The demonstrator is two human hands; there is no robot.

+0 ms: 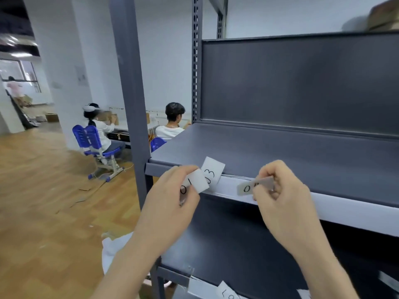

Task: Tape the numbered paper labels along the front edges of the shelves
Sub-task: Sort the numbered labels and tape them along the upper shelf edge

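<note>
My left hand (pixel 172 195) pinches two white paper labels at the front edge of a dark grey shelf (pixel 280 160). One label (pixel 195 182) reads "01". The other label (pixel 212 172) behind it reads "03". My right hand (pixel 282 190) holds a third label (pixel 248 187) that starts with "0", flat against the white strip (pixel 345 212) that runs along the shelf's front edge. Its second digit is hidden by my fingers.
A grey upright post (pixel 131 93) stands at the left of the shelf. A lower shelf edge carries another label (pixel 226 293). Two people sit on blue chairs (pixel 95 141) at a table beyond the rack. White material (pixel 114 247) lies on the wooden floor.
</note>
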